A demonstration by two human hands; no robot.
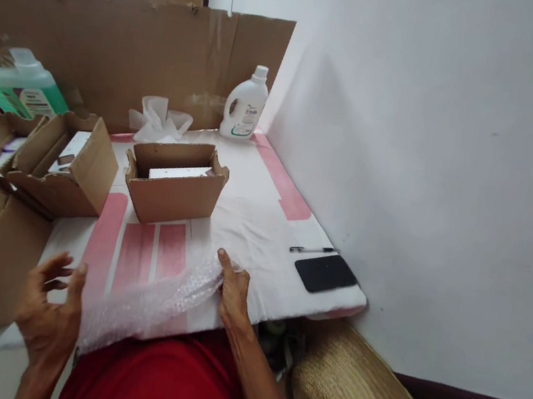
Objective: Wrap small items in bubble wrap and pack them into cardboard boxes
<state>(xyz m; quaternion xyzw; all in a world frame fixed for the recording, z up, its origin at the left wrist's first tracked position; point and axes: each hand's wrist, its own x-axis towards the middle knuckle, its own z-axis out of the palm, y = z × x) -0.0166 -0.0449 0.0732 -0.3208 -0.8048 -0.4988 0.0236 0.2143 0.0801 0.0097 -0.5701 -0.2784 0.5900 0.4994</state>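
Table [268, 186]: cloth-covered, against the right wall.
Bubble wrap [143, 305]: stretched along the near edge; no item shows inside, so wrapping looks not yet done.
Right hand [235, 289]: thumb and fingers pinched on the wrap's right end.
Left hand [52, 307]: fingers apart, just beside its left end; contact unclear.
Middle carton [172, 201]: flaps up, unclosed, white box [179, 173] inside; closing seemingly left.

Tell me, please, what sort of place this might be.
Probably an indoor packing workspace: the right hand holds bubble wrap, an open cardboard box stands on the table, and a cardboard partition rises behind it.
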